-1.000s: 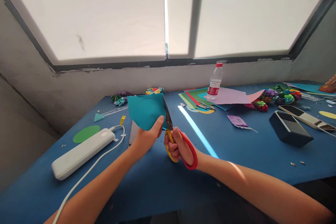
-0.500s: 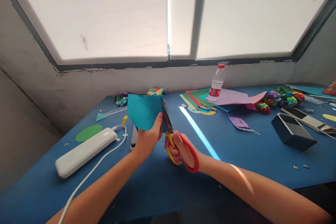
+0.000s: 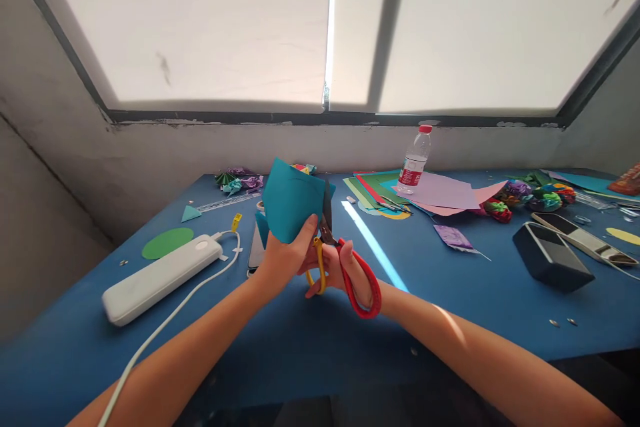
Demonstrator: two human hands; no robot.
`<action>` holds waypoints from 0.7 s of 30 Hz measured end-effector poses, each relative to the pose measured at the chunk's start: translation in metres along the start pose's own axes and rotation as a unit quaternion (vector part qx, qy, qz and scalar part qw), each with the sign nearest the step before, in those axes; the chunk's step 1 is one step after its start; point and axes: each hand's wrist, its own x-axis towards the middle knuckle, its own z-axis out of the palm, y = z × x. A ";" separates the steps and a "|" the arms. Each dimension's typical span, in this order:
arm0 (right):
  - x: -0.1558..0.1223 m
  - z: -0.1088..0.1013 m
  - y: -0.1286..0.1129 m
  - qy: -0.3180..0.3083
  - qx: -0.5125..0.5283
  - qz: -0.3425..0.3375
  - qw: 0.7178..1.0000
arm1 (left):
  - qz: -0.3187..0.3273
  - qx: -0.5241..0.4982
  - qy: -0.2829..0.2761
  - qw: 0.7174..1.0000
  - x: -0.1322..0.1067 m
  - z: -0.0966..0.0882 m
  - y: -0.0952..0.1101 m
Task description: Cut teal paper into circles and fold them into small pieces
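My left hand [image 3: 286, 257] pinches the lower edge of a teal sheet of paper [image 3: 291, 202] and holds it upright above the blue table [image 3: 280, 340]. Just to its right, my right hand [image 3: 345, 268] grips scissors [image 3: 345, 267] with one yellow and one red handle loop. Their blades [image 3: 327, 212] point up along the paper's right edge and into it. Both hands sit close together at the middle of the view.
A white power bank [image 3: 160, 277] with a cable lies at left, a phone [image 3: 257, 248] behind my left hand, a green paper oval [image 3: 167, 243] further left. A water bottle [image 3: 416, 159] stands on coloured sheets [image 3: 400, 190]. A dark box [image 3: 551, 257] and paper flowers [image 3: 530, 197] sit right.
The teal paper has been turned in my left hand, one corner now pointing up. The scissors have swung more upright and the handles have opened wider. The camera shifted slightly.
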 end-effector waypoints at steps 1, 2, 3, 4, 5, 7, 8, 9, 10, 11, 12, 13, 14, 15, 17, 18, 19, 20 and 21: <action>0.000 -0.001 0.000 -0.005 -0.004 -0.006 1.000 | 0.008 0.008 0.000 1.000 -0.001 0.000 0.002; 0.000 -0.001 0.000 -0.010 -0.007 -0.010 1.000 | 0.014 0.015 -0.001 1.000 -0.002 0.001 0.004; 0.000 -0.002 0.000 -0.012 -0.007 -0.011 1.000 | 0.015 0.020 -0.004 1.000 -0.003 0.001 0.006; 0.000 -0.002 0.001 -0.014 -0.005 -0.008 1.000 | 0.011 0.024 -0.010 1.000 -0.003 0.002 0.008; 0.000 -0.003 0.001 -0.013 -0.002 -0.004 1.000 | 0.004 0.029 -0.014 0.999 -0.003 0.002 0.009; 0.000 -0.003 0.001 -0.006 0.003 0.003 1.000 | -0.006 0.036 -0.015 0.999 -0.004 0.003 0.012; 0.001 -0.003 0.001 -0.003 0.004 0.007 1.000 | -0.007 0.037 -0.014 0.999 -0.004 0.003 0.013; 0.001 -0.002 0.000 -0.002 0.005 0.012 1.000 | -0.005 0.037 -0.015 0.999 -0.004 0.003 0.013; 0.001 -0.002 0.000 -0.004 0.003 0.016 1.000 | -0.002 0.034 -0.018 0.999 -0.004 0.002 0.015; 0.001 -0.002 -0.001 -0.005 0.000 0.019 1.000 | -0.002 0.029 -0.025 0.999 -0.005 0.002 0.016; 0.001 -0.002 -0.002 -0.007 -0.003 0.021 1.000 | -0.005 0.022 -0.034 0.999 -0.005 0.002 0.017; 0.001 -0.002 -0.003 -0.009 -0.006 0.022 1.000 | -0.012 0.018 -0.045 0.999 -0.005 0.001 0.017; 0.001 -0.002 -0.003 -0.012 -0.007 0.021 1.000 | -0.021 0.016 -0.054 0.998 -0.006 0.001 0.018; 0.000 -0.002 -0.003 -0.014 -0.006 0.016 1.000 | -0.026 0.018 -0.060 0.998 -0.006 0.000 0.019; -0.001 -0.002 -0.002 -0.021 -0.006 0.003 1.000 | -0.023 0.028 -0.061 0.997 -0.006 -0.001 0.020; -0.001 -0.002 -0.002 -0.026 -0.007 -0.004 1.000 | -0.014 0.033 -0.056 0.998 -0.006 -0.001 0.020; -0.002 -0.003 -0.001 -0.030 -0.009 -0.010 0.999 | -0.007 0.035 -0.051 0.998 -0.006 -0.001 0.020; -0.002 -0.003 0.000 -0.033 -0.010 -0.013 0.999 | -0.002 0.034 -0.048 0.998 -0.006 0.000 0.021; -0.002 -0.004 0.000 -0.036 -0.009 -0.014 0.999 | -0.001 0.031 -0.048 0.998 -0.006 0.000 0.021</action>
